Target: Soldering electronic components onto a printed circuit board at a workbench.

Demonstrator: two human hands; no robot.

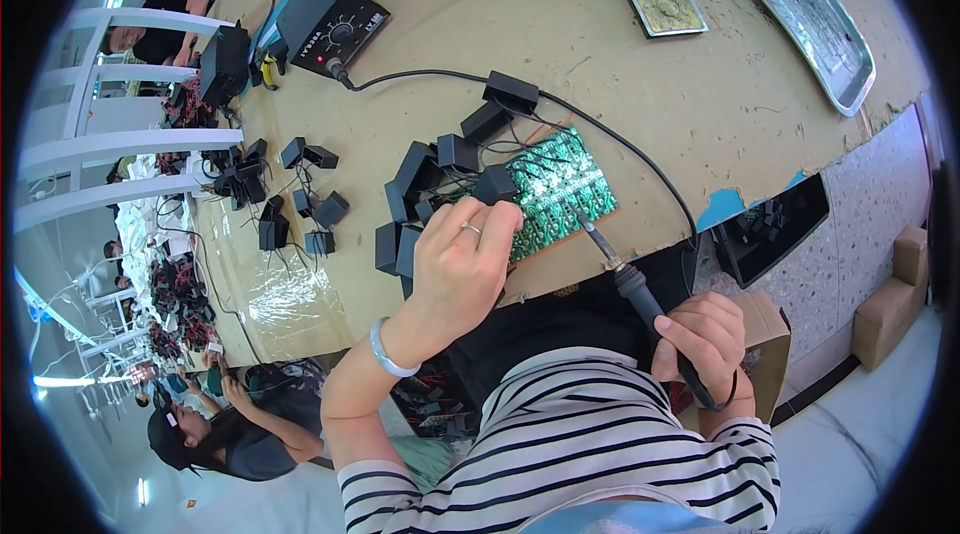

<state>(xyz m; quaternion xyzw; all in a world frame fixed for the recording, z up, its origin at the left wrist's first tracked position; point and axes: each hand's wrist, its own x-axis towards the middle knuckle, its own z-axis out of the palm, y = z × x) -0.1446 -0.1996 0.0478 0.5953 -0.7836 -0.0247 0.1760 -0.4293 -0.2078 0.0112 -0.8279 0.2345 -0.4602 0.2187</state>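
My right hand [705,339] is wrapped round the handle of a soldering iron [640,296], whose tip meets the right part of a green circuit board [565,184]. The board lies at the table's near edge, with many solder points and black wires on it. At the board's left edge is my left hand [465,249], fingers pinched together; what is between them is hidden. Just beyond its fingertips sits a small black box [494,185]. More black boxes [412,172] with thin wires are clustered left of and behind the board.
A black soldering station [335,26] stands back left, its cable [610,129] running across the table to the iron. Far right are a tip-cleaning sponge tray [667,9] and a metal tray [815,24]. Loose black boxes [320,209] lie left. A co-worker [250,434] sits at the left.
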